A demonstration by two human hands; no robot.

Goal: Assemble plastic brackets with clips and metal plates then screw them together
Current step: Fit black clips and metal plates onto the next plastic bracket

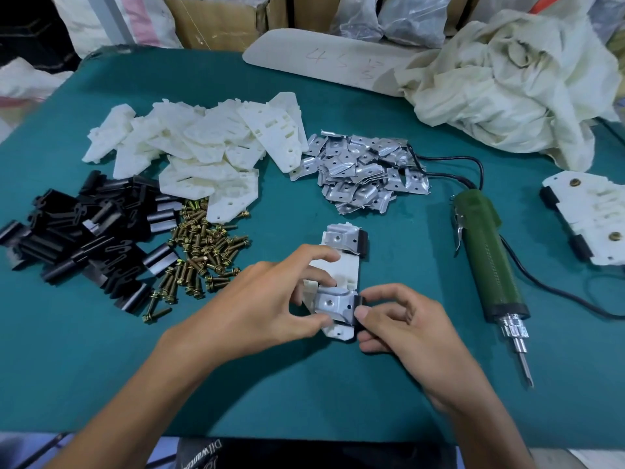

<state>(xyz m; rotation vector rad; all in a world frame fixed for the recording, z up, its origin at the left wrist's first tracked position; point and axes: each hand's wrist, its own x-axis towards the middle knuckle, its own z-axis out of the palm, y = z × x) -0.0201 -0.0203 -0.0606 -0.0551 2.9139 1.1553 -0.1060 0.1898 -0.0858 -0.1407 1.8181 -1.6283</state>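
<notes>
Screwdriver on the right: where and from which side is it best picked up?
Grip the screwdriver round its green barrel, from above, likely with the right hand: it lies flat, bit toward the person, cord at the far end, barrel unobstructed.

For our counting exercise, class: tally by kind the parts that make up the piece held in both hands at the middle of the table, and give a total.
White bracket: 1
Metal plates: 2
Black clips: 2
Total: 5
</notes>
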